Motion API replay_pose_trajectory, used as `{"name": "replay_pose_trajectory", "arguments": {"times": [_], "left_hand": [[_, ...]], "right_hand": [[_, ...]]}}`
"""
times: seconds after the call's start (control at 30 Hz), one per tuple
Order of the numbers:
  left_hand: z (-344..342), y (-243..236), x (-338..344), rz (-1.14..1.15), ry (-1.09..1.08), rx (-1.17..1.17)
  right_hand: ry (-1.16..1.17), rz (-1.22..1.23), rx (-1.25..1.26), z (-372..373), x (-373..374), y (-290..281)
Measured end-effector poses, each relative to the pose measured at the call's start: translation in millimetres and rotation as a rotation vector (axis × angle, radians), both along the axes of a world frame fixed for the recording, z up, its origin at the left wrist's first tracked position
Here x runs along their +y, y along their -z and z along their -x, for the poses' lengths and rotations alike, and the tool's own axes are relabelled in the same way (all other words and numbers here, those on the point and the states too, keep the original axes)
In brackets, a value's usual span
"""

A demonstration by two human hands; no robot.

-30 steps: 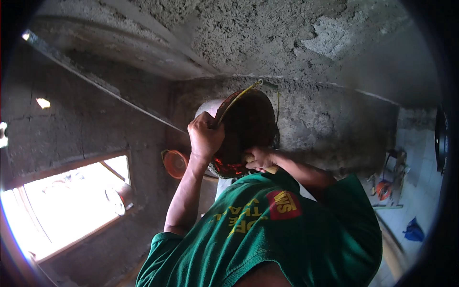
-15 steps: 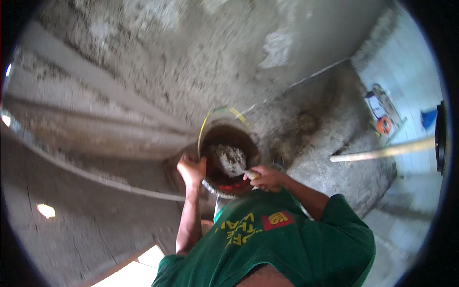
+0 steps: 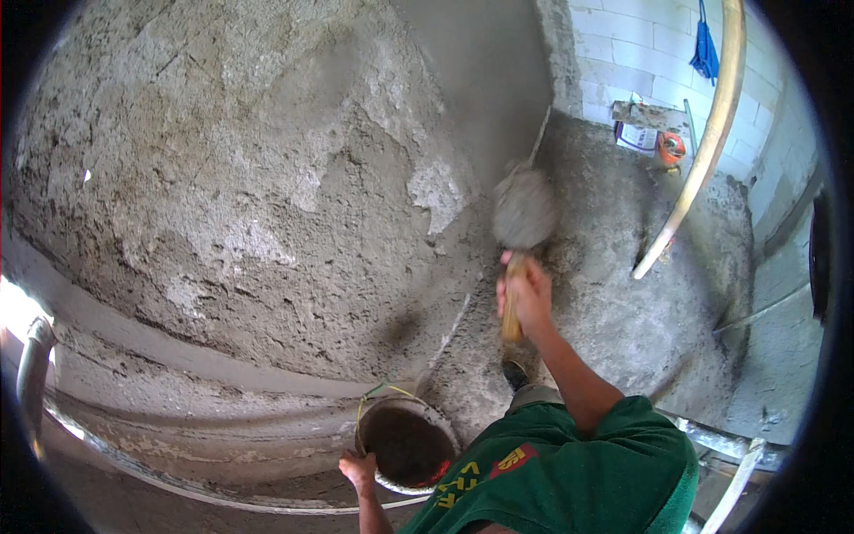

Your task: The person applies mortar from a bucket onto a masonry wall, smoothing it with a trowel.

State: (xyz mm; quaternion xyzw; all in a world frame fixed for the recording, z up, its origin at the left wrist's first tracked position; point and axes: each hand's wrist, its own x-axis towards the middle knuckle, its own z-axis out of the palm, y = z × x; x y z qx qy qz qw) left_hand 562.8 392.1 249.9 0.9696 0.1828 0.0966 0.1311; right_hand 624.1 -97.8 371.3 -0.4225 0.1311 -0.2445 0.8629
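My right hand (image 3: 531,295) is wrapped round the wooden handle of a trowel (image 3: 512,322). The rounded, mortar-covered blade is smeared by motion and points away from me, close to the rough grey wall. Whether blade and wall touch, I cannot tell. At the lower middle, my left hand (image 3: 358,466) grips the left edge of a round bucket (image 3: 447,420). Dark mortar (image 3: 405,449) fills part of the bucket, with a reddish patch near its lower right edge. A thin yellow-green bail stands up at the bucket's far left.
A partly plastered wall (image 3: 267,196) takes up the left and middle. A long pale pole (image 3: 703,169) slants down at right. By the white block wall (image 3: 640,49) are an orange container (image 3: 672,149) and a blue cloth-like item (image 3: 704,55). My shoe (image 3: 514,374) shows below the trowel.
The trowel has come up out of the bucket with mortar on it and moved away from me toward the wall. My left hand stays on the bucket while the view has shifted.
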Motion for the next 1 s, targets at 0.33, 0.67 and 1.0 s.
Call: {"name": "replay_pose_trajectory", "arguments": {"times": [0.33,0.67,1.0], "left_hand": [[9.3,-67.9,11.5,-0.1,-0.107,-0.271],[-37.0,-73.6,-45.4,0.108,-0.214,-0.319],[-102.0,-51.5,-100.0,0.422,0.209,-0.203]], "right_hand": [[1.337,0.386,-0.164,-269.7,-67.4,-43.9],[-0.287,0.562,-0.545,-181.0,134.8,101.1],[-1.148,1.79,-0.32,-66.1,105.5,215.8]]}}
